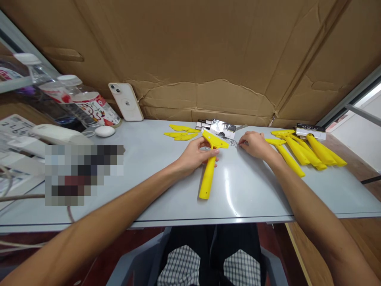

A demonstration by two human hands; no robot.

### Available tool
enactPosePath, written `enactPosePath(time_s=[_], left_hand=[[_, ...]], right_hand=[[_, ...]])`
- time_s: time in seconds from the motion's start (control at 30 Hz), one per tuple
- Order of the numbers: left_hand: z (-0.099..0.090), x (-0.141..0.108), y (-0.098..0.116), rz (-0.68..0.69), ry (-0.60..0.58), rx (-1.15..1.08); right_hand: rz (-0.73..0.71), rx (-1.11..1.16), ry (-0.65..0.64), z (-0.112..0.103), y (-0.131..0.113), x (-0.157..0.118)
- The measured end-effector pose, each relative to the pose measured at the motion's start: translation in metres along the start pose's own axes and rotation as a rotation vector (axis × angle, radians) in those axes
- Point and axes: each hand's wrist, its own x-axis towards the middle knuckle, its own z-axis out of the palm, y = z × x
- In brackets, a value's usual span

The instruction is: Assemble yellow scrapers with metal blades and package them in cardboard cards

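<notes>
My left hand [193,157] is wrapped round the neck of a yellow scraper [209,174], whose wide head points away from me and whose handle points toward me. To the right, my right hand [253,143] rests on the table with its fingertips pinched beside a small pile of metal screws [232,142]. Whether a screw is between those fingertips is too small to tell. Silvery packets [222,129] lie behind the scraper head. Several flat yellow pieces [181,135] lie left of the packets.
More yellow scrapers [297,151] lie at the right with a dark packet [311,131]. A phone [127,102] leans on the cardboard [208,51] at the back. Bottles [95,107], a white oval object [104,131] and cables stand or lie at the left of the grey table [250,206].
</notes>
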Motion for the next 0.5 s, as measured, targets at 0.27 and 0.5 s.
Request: enactPosePath(time_s=[0.27,0.5], left_hand=[[0.001,-0.004,0.002,0.028,-0.037,0.061],[0.0,-0.006,0.0,0.122,-0.116,0.109]], right_hand=[[-0.114,0.276,0.161,-0.015,-0.013,-0.006],[-0.339,0.716,0.194,-0.026,-0.058,-0.021]])
